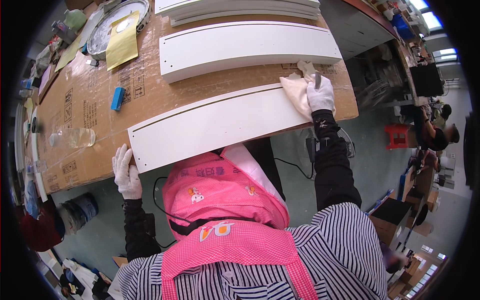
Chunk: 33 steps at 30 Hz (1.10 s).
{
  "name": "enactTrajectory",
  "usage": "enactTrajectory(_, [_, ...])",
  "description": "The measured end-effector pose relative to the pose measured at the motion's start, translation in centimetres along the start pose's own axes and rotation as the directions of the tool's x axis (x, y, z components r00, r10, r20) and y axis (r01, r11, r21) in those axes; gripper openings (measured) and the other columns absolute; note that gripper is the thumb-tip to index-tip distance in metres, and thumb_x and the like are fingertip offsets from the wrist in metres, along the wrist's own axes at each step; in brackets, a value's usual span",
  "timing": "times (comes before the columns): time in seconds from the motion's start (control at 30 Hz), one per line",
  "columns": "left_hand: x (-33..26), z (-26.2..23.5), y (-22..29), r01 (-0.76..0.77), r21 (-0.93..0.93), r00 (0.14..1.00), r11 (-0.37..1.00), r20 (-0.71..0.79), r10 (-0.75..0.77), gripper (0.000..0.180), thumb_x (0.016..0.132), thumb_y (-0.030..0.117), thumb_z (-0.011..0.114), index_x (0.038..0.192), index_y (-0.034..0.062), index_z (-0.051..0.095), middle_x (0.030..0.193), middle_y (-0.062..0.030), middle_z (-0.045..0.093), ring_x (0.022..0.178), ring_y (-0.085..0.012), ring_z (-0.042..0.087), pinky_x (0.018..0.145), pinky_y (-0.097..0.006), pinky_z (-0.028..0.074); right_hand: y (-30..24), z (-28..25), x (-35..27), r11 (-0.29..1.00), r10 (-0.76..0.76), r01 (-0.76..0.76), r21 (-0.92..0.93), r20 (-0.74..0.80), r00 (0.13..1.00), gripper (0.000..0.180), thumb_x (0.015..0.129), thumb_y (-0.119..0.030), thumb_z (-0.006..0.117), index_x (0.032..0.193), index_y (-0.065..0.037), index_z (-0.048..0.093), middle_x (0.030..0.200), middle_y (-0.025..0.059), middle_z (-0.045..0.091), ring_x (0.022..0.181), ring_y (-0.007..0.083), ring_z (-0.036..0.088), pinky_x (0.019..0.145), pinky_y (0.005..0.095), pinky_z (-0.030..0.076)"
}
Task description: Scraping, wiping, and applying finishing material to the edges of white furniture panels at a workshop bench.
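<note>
The right hand (321,96), in a white glove, is closed on a pale cloth (296,94), and a small dark grey object (317,80) shows at its fingers. The cloth lies bunched over the right end of a long white panel (215,124). The left hand (126,172), also gloved, is open, with its fingers loosely bent just beside the left end of the same panel; whether it presses there, I cannot tell. This panel lies flat along the near edge of the tabletop (107,129), which has a brown cardboard covering. A narrow slot runs near its far long edge, and small holes are seen at its left end. Behind it lie white boards (240,47) with a similar slot, and farther away there is one more white stack (240,9). To the left of the boards is a small blue block (117,98), and nearer to the left side, a transparent bottle (75,138). At the far left stands a round container (101,35), partly covered by a yellow paper (122,47). Beyond the tabletop, on the right, a red stool (397,136) is on the green floor (370,167), near another person (437,131)
</note>
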<state>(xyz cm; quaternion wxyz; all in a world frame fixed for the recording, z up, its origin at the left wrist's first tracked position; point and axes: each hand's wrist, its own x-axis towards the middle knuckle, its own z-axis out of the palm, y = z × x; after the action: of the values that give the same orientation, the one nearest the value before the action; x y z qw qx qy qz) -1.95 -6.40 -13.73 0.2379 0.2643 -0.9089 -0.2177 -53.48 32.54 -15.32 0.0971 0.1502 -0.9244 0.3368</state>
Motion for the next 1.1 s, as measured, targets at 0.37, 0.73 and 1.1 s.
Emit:
enactTrajectory(0.37, [-5.4, -3.1, -1.5, 0.151, 0.035, 0.987, 0.988, -0.062, -0.149, 0.032, 0.105, 0.021, 0.053, 0.123, -0.001, 0.07, 0.139, -0.0164, 0.063, 0.125, -0.0323, 0.06, 0.108, -0.042, 0.046, 3.0, -10.0, 8.0, 0.996, -0.06, 0.041, -0.084, -0.229, 0.972, 0.028, 0.098, -0.026, 0.067, 0.12, -0.008, 0.073, 0.11, 0.0157, 0.075, 0.102, 0.0291, 0.074, 0.089, 0.0378, 0.057])
enactTrajectory(0.73, [-2.1, 3.0, 0.8, 0.823, -0.55, 0.468, 0.141, 0.517, -0.716, 0.052, 0.1, 0.053, 0.064, 0.095, 0.0018, 0.071, 0.075, -0.0094, 0.071, 0.06, -0.016, 0.066, 0.053, -0.028, 0.051, -4.8, -1.9, -2.0, 0.997, 0.027, -0.054, 0.053, 0.417, 0.908, 0.045, 0.1, -0.046, 0.057, 0.116, -0.007, 0.075, 0.103, 0.0163, 0.076, 0.096, 0.0258, 0.072, 0.088, 0.0346, 0.054])
enactTrajectory(1.1, [-1.1, 2.0, -1.0, 0.872, -0.468, 0.447, 0.146, 0.637, -0.629, 0.063, 0.1, 0.061, 0.055, 0.104, -0.0002, 0.071, 0.078, -0.0146, 0.075, 0.058, -0.0189, 0.068, 0.052, -0.029, 0.054, -0.7, -2.6, 1.9, 0.95, 0.046, -0.03, -0.309, 0.043, 0.998, 0.033, 0.101, -0.038, 0.055, 0.117, -0.013, 0.068, 0.101, 0.0166, 0.074, 0.097, 0.0354, 0.072, 0.082, 0.0494, 0.055])
